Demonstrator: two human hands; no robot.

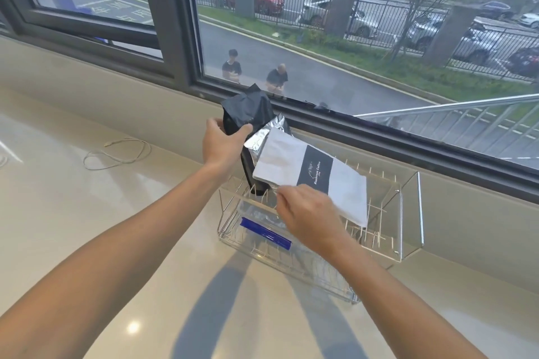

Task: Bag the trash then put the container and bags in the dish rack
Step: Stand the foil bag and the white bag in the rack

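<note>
A wire dish rack (388,248) stands on the pale counter by the window. A clear container with a blue strip (264,232) lies inside its near left end. My left hand (223,143) grips a black bag (248,114) near its top; the bag's bottom rests among the rack's left prongs. My right hand (306,213) holds the lower edge of a white coffee bag (291,160) with a black label and a silver open top. The white bag lies tilted over the rack and leans against the black bag.
A loose white cable (116,151) lies on the counter to the left. The window sill and dark frame (379,134) run just behind the rack. A clear tray (414,207) surrounds the rack's right end. Open counter (145,271) lies in front.
</note>
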